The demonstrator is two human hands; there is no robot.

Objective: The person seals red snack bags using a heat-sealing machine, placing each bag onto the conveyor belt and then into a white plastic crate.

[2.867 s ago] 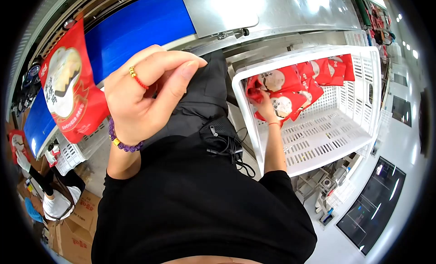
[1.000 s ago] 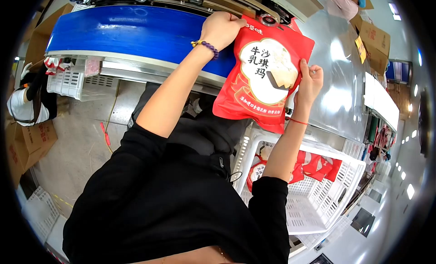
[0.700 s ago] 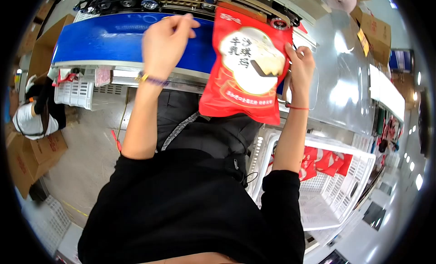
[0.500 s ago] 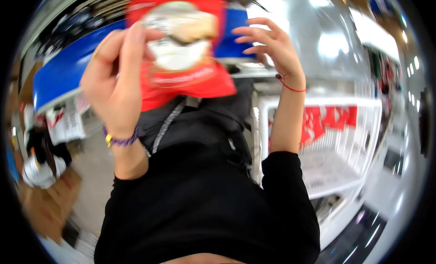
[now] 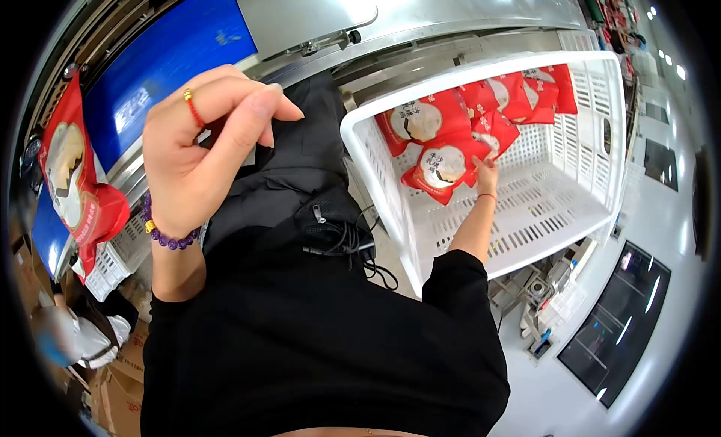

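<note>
My right hand [image 5: 487, 175] reaches down into a white plastic basket [image 5: 405, 234]. Its fingers are closed at the right edge of a red food bag [image 5: 441, 166] with a pale round panel on the front. Several more red bags lie against the far side, one of them the upper left bag [image 5: 420, 121]. My left hand [image 5: 206, 140] is raised in front of my body, fingers curled and thumb drawn in against them, with nothing visible in it. Left of it, another red bag [image 5: 71, 170] lies at the blue conveyor belt, apart from the hand.
The blue belt [image 5: 169, 57] runs along the upper left, beside a metal machine surface [image 5: 300, 12]. Black cables [image 5: 349, 238] hang at my waist. At the lower left are another person [image 5: 79, 335] and cardboard boxes [image 5: 120, 399].
The red bag that was before my chest is gone from there. My right hand has moved down into the basket, onto a bag. My view has turned, and another bag shows on the left.
</note>
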